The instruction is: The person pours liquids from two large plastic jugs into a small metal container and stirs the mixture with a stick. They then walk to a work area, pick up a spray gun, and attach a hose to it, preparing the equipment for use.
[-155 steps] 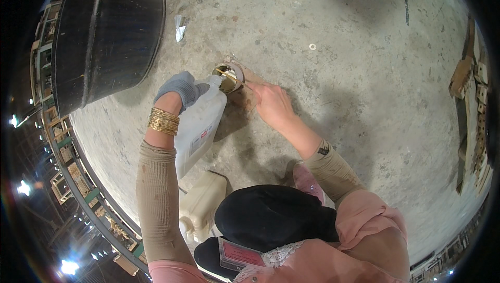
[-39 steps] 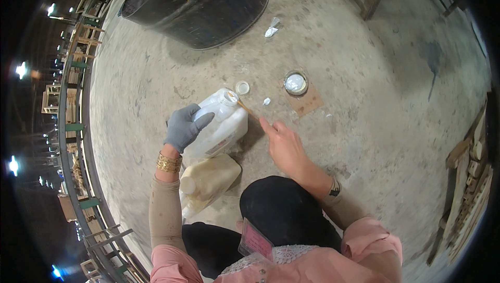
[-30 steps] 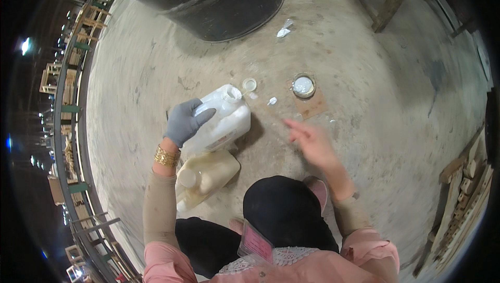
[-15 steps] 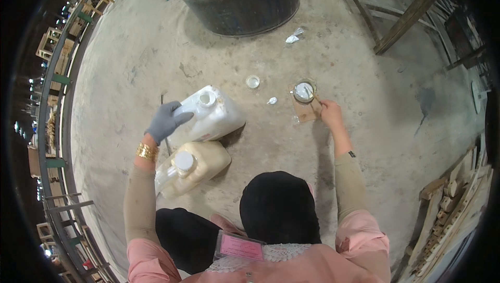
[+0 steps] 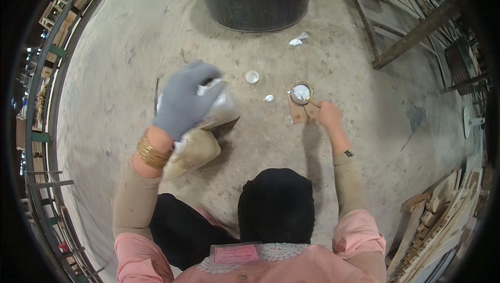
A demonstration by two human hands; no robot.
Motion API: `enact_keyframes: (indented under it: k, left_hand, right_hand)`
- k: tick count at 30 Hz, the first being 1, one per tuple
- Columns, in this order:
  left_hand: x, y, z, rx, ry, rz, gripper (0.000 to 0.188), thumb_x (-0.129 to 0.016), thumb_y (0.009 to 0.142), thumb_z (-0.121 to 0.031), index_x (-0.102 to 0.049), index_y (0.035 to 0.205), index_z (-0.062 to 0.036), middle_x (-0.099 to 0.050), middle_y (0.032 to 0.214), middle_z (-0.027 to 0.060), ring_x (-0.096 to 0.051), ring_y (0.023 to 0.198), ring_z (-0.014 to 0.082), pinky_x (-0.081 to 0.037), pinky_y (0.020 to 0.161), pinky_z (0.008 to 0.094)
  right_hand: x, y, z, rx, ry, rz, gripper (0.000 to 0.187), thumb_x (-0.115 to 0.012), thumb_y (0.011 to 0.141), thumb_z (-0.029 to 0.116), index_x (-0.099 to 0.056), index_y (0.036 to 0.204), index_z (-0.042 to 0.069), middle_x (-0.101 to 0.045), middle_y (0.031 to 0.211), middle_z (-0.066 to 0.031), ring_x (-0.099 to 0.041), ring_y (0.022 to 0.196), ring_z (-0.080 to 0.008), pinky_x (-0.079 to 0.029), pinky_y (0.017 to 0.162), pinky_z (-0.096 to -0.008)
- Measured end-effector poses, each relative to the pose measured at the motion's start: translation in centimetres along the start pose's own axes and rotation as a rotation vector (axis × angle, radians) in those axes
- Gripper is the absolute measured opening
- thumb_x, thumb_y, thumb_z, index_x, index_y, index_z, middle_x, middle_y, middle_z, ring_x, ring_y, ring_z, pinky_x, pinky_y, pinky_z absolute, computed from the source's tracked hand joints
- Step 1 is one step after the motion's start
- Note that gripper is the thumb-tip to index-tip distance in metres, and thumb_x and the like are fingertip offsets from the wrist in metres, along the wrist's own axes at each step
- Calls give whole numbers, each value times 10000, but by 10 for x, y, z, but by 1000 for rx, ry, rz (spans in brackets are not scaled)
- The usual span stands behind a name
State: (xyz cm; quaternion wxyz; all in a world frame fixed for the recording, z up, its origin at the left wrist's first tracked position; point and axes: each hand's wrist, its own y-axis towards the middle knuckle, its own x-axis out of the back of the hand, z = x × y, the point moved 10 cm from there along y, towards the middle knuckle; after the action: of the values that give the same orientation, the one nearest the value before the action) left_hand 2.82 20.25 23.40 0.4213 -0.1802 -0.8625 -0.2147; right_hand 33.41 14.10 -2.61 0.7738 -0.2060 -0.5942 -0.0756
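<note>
My left hand (image 5: 190, 98), in a grey glove, is raised above a white plastic jug (image 5: 226, 108). Its thumb and fingers are curved apart with nothing seen between them, slightly blurred by motion. The glove hides the jug's mouth and much of its body. Beside that jug, closer to me, lies a cream-yellow jug (image 5: 195, 152), partly covered by my wrist. My right hand (image 5: 329, 114) pinches a thin stick (image 5: 313, 104), whose far end reaches a small clear cup (image 5: 301, 92) of white stuff. That cup sits on a brown cardboard piece (image 5: 298, 114).
A small round container (image 5: 252, 77) and a small white lump (image 5: 269, 98) lie between the jugs and the cup. Farther off are a white-filled plastic bag (image 5: 298, 39) and a big black tub (image 5: 252, 4). Wooden pieces (image 5: 435, 210) are stacked at the right.
My left hand has lifted from the white jug's side and moved up and right over its mouth. The right hand has shifted slightly, lowering the stick's angle at the cup.
</note>
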Motion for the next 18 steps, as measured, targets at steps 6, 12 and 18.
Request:
enact_keyframes:
  k: [6, 12, 18]
  left_hand:
    - [-122, 5, -10, 92, -39, 268, 190, -527, 776, -185, -607, 835, -23, -596, 757, 151, -575, 689, 277, -456, 654, 346]
    - [-272, -24, 54, 295, -194, 471, 236, -528, 732, -207, -583, 835, -2, -578, 726, 185, -562, 631, 270, -442, 607, 338]
    - [-331, -80, 88, 541, -294, 549, 171, -529, 704, -162, -556, 694, 7, -530, 583, 116, -482, 536, 180, -411, 541, 313]
  right_hand:
    - [26, 8, -9, -13, 61, -17, 208, -514, 766, 122, -675, 896, 107, -627, 813, -181, -604, 809, -331, -475, 713, -423]
    - [-9, 3, -6, 56, 107, -65, 201, -507, 749, 81, -639, 899, 56, -621, 843, -192, -593, 843, -359, -475, 711, -435]
    - [-12, -33, -25, 10, 119, -86, 224, -510, 747, 51, -641, 927, 74, -621, 827, -165, -595, 803, -339, -469, 696, -431]
